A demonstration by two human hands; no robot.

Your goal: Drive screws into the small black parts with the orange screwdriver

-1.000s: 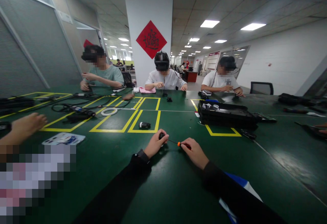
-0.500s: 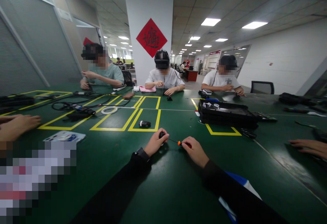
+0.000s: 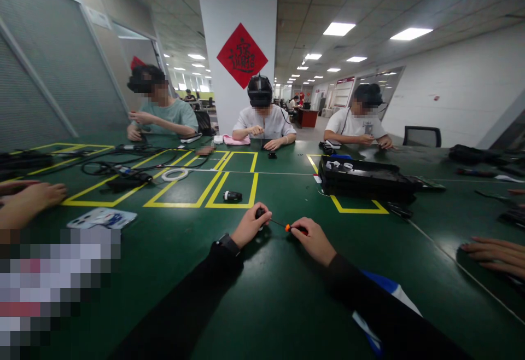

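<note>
My right hand [image 3: 316,241] is closed round the handle of a screwdriver [image 3: 288,228], which shows orange and black. Its thin shaft points left toward a small black part [image 3: 260,213] pinched in my left hand [image 3: 247,228]. The tip meets or nearly meets that part; I cannot tell which. Both hands are just above the green table. Beyond my left hand, a short black cylinder with a white end [image 3: 232,196] lies inside a yellow taped box.
A black tray [image 3: 361,180] with small pieces stands at the back right. Cables [image 3: 123,171] and a white ring [image 3: 174,175] lie at the left. A phone [image 3: 101,218] is nearer. Other people's hands [image 3: 35,204] rest at both sides; three people sit opposite.
My hands keep the same hold, with hardly any movement. At the right edge, another person's hand has shifted slightly. The whole view has tilted a little.
</note>
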